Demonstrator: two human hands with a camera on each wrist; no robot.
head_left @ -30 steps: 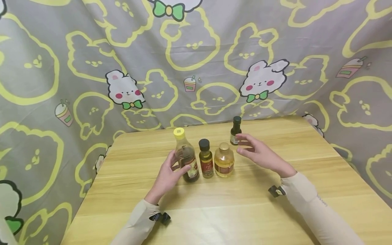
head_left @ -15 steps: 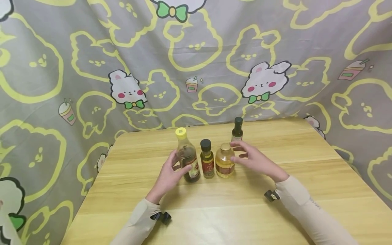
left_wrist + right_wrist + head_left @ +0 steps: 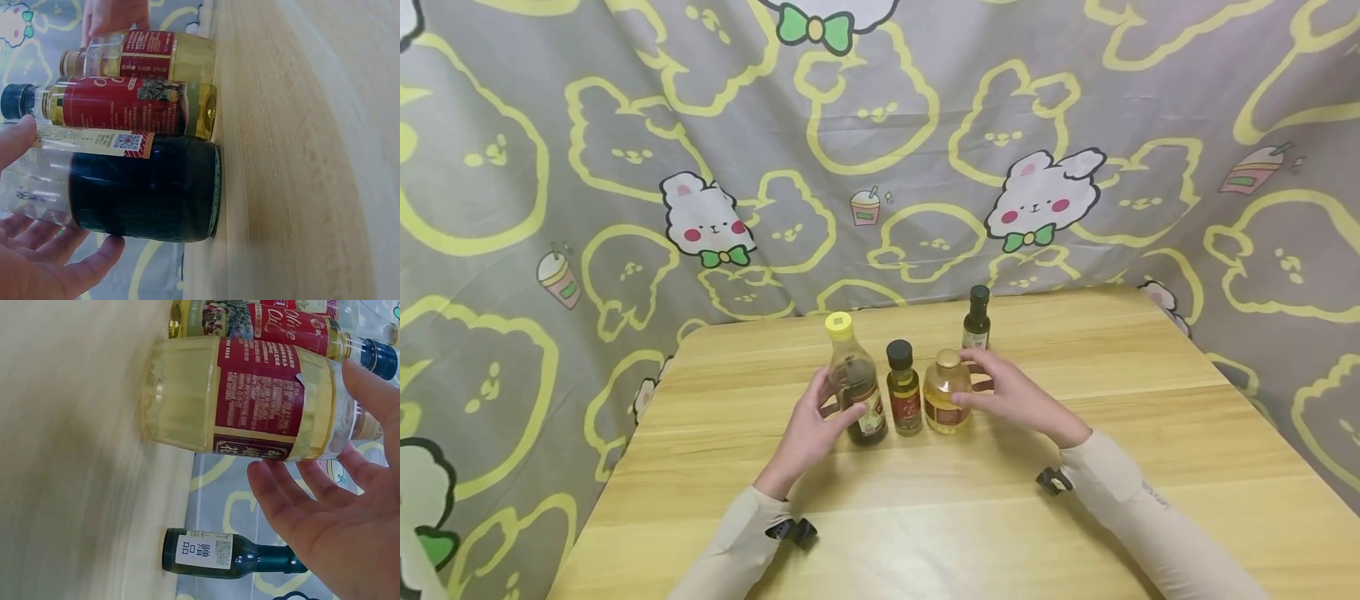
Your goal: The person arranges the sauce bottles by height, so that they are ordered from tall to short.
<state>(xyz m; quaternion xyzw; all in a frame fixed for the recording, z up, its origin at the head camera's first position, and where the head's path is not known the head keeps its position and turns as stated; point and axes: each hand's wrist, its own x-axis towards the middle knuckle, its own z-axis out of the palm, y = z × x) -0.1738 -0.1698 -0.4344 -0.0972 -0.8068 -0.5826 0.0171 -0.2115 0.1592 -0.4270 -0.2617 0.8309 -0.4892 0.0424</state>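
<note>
My left hand (image 3: pixel 807 432) grips a tall yellow-capped bottle of dark sauce (image 3: pixel 856 379), thumb in front and fingers behind. Beside it stands a slim black-capped olive oil bottle (image 3: pixel 905 400) with a red label. To its right is a rounder bottle of pale yellow oil (image 3: pixel 946 387). My right hand (image 3: pixel 1022 404) holds this rounder bottle at its upper right side; the right wrist view shows the thumb (image 3: pixel 372 390) on one side and fingertips on the other. All three bottles are upright in a close row on the table.
A small dark green bottle (image 3: pixel 977 321) with a white label stands behind the right hand. The wooden table (image 3: pixel 910 533) reaches back to a grey patterned curtain (image 3: pixel 917 125). Dark wrist cameras sit on both beige sleeves.
My right hand has moved left from near the small green bottle and now holds the pale oil bottle. My left hand stays on the sauce bottle.
</note>
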